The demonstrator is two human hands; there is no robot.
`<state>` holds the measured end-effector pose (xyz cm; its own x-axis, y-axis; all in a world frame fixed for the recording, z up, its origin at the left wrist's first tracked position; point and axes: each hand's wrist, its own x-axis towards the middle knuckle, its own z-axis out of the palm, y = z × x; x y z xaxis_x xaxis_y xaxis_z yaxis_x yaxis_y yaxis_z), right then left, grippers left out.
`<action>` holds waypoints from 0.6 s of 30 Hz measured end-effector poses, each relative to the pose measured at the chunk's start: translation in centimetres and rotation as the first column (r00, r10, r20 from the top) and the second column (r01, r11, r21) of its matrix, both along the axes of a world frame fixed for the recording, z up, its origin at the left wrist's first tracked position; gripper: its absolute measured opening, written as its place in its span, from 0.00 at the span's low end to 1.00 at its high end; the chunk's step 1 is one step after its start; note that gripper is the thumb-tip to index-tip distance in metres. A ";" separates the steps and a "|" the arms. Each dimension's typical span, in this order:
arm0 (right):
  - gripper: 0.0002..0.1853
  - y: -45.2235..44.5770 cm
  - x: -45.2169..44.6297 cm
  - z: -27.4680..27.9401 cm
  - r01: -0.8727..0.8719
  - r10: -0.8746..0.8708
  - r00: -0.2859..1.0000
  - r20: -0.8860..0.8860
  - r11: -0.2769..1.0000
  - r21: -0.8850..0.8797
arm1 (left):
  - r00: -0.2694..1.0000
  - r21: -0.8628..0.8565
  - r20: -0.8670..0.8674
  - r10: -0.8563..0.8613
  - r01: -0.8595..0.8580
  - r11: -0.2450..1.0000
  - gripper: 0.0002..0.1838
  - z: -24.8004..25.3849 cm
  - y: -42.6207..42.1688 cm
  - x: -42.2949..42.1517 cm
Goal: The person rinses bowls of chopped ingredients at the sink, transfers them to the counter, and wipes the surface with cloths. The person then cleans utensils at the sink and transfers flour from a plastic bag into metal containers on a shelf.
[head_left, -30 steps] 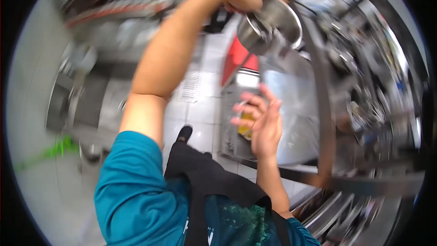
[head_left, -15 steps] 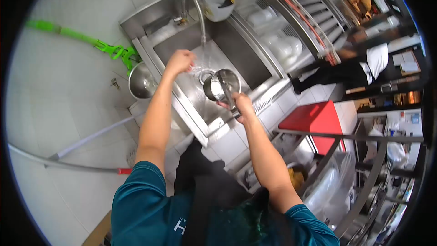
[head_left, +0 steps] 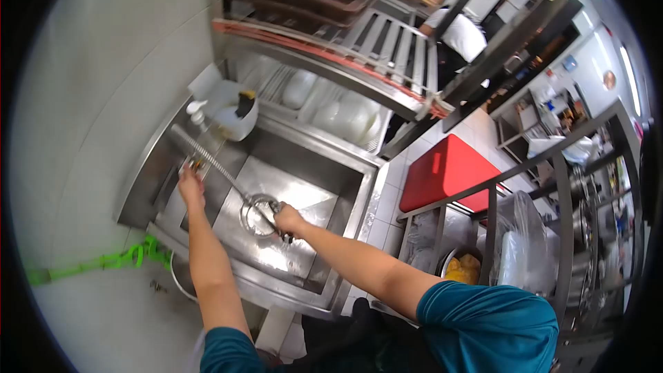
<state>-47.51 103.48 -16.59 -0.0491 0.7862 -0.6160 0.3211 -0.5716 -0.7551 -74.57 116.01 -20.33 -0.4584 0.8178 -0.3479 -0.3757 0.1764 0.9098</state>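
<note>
My right hand (head_left: 289, 221) is closed round the dark handle of a small metal pot (head_left: 254, 225), low inside the stainless steel sink (head_left: 367, 197). The end of the coiled tap hose (head_left: 210, 160) points down at the pot's mouth; whether water is flowing I cannot tell. My left hand (head_left: 193, 188) reaches to the back left, its fingers bent at the tap handle (head_left: 198, 164). Part of that handle is hidden by the fingers.
A soap bottle (head_left: 197, 113) and a white tub (head_left: 236, 112) stand behind the sink. Clear containers (head_left: 345, 119) sit on a rack under a shelf. A red box (head_left: 449, 174) and metal rack (head_left: 492, 235) stand right. A person (head_left: 461, 33) is beyond.
My left hand has moved from over the sink to the tap. My right hand still holds the pot, lower under the spout. The view has swung round, showing more of the shelf.
</note>
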 end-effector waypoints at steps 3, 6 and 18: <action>0.23 0.0 -0.1 1.4 -0.008 0.011 0.998 0.058 0.999 -0.046 | 0.975 -0.201 0.161 0.153 -0.119 0.972 0.19 0.4 1.8 0.0; 0.22 0.1 -0.7 1.2 0.085 -0.087 0.996 -0.032 0.995 -0.056 | 0.946 -0.259 0.265 0.186 -0.116 0.959 0.21 1.5 2.1 0.2; 0.18 -0.4 -2.2 -4.1 0.019 -0.019 1.000 -0.010 1.000 -0.013 | 0.937 -0.285 0.345 0.054 0.050 0.957 0.28 -2.6 3.5 -3.4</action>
